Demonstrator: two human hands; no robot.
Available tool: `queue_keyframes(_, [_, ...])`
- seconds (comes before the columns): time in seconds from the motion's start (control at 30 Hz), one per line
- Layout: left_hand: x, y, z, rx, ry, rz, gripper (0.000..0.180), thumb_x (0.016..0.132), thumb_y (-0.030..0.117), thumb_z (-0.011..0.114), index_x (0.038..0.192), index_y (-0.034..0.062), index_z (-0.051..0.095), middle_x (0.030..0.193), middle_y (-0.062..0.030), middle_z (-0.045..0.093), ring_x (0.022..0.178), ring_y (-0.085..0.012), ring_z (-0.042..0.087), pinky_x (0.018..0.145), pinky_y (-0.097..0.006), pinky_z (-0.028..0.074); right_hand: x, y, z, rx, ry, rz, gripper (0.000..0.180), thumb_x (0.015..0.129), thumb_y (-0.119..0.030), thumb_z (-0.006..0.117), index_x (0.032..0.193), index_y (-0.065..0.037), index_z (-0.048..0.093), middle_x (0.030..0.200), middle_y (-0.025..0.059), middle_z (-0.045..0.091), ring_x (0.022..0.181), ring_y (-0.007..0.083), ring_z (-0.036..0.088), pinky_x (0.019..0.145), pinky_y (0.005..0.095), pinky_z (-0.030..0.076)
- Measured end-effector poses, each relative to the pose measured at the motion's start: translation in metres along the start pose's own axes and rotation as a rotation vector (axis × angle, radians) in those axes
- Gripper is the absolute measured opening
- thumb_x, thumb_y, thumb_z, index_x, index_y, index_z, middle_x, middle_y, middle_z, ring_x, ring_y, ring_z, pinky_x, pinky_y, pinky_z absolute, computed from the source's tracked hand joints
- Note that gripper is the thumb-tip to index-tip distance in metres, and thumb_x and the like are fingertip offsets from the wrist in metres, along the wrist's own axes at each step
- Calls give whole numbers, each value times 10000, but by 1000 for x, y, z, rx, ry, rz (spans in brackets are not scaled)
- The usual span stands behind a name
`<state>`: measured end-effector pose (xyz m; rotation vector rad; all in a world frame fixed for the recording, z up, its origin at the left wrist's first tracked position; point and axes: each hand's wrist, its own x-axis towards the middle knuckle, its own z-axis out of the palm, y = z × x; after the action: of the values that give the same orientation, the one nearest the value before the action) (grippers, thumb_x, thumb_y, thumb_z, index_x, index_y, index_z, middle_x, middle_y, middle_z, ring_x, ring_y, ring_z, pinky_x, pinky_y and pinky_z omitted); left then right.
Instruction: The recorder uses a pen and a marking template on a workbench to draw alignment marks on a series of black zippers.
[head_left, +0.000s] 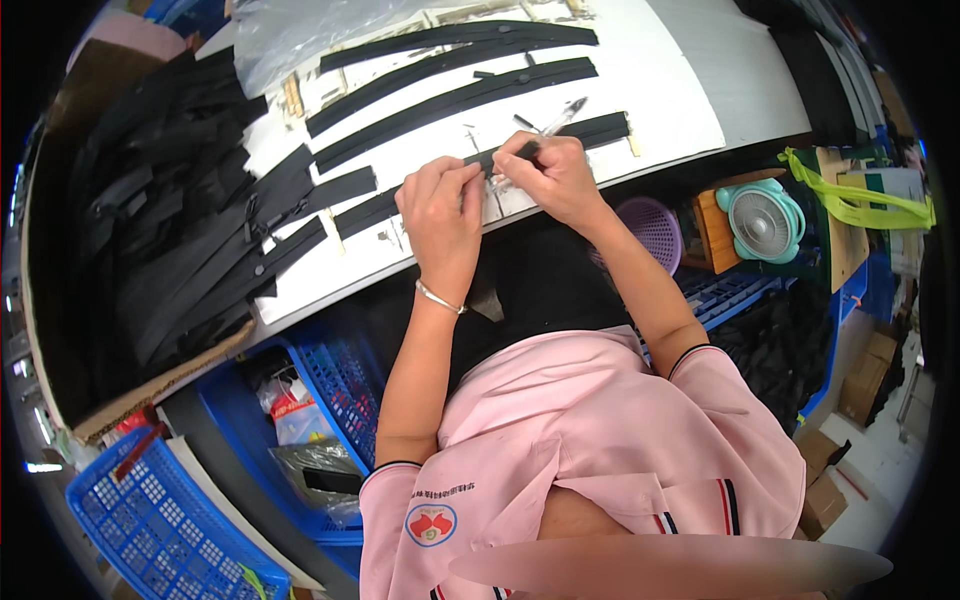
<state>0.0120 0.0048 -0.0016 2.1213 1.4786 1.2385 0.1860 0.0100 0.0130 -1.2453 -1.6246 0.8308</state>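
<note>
Both hands are pinching one black zipper strip (480,168) at the table's near edge: left hand (440,205) steadying, right hand (548,172) also gripping a pen (562,115). Risk: the strip slipping, smearing the mark.

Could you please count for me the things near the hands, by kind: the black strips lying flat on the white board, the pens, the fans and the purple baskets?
Black strips laid flat on the white board: 5, counting the strip that both hands hold
Pens: 1
Fans: 1
Purple baskets: 1
Total: 8
</note>
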Motion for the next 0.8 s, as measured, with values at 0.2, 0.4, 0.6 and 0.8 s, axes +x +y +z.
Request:
queue_keyframes(0.2, [0, 2, 0, 23, -15, 16, 89, 857, 85, 793, 941, 75, 766, 995, -34, 696, 909, -224, 627, 869, -355, 437, -2, 7, -58, 200, 345, 22, 148, 990, -92, 628, 902, 0, 703, 841, 11, 715, 683, 37, 550, 615, 215, 449])
queue_keyframes(0.4, [1, 6, 2, 71, -17, 16, 97, 864, 84, 777, 953, 91, 737, 1020, -33, 691, 968, -241, 619, 886, -375, 435, -3, 42, -84, 49, 266, 118, 182, 1014, -164, 649, 932, -16, 718, 709, -37, 615, 640, 27, 472, 576, 219, 389])
queue_keyframes(0.6, [22, 42, 31, -37, -5, 100, 162, 851, 78, 775, 1009, 75, 742, 1058, -53, 685, 1039, -270, 607, 923, -398, 434, -2, 43, -81, 11, 275, 116, 173, 1008, -174, 666, 947, -21, 721, 666, -44, 573, 603, 22, 441, 537, 229, 362])
queue_keyframes(0.8, [32, 53, 73, -92, -103, 187, 134, 833, 61, 766, 966, 51, 755, 1040, -53, 677, 1028, -271, 598, 931, -413, 433, -2, 47, -79, 33, 258, 109, 186, 1004, -180, 675, 945, -8, 717, 686, -19, 615, 596, 30, 454, 528, 243, 378])
